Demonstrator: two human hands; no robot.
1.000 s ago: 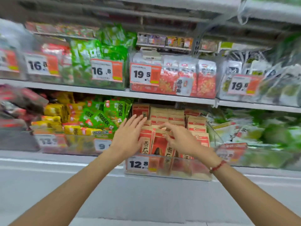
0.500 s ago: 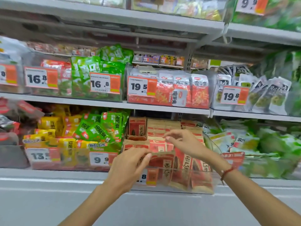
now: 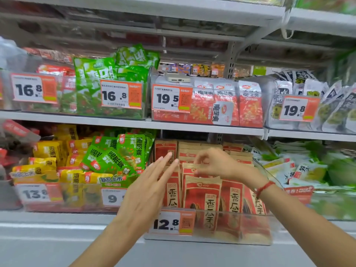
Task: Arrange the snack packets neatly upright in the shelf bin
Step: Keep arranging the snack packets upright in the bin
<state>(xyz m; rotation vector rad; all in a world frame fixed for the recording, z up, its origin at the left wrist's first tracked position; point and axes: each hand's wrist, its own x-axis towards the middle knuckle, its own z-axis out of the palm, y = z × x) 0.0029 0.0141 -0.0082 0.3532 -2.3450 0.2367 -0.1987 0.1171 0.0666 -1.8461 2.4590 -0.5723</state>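
The red and kraft-brown paper snack packets stand in a clear plastic shelf bin on the lower shelf, long axis vertical, printed faces toward the camera, crimped brown top edges up. The front row stands roughly upright; the rightmost front packet leans a little to the right. Behind them further rows of the same packets rise in steps toward the back of the bin.

The left hand is spread flat with straight fingers close together, pointing up and to the right; its fingertips reach in front of the left-hand packets, and whether they touch a packet cannot be told. The right hand is over the middle of the bin with its fingers curled down, pinching the top edge of a second-row packet. A red string bracelet circles the right wrist.

The lower parts of the front packets show only blurred through the bin's front wall, and a white and orange price tag reading 12.8 covers the bottom left corner. The left hand hides most of the leftmost packet. The back rows show only their top strips.

Each packet has a red face with dark seeds pictured and a vertical cream panel of black characters.
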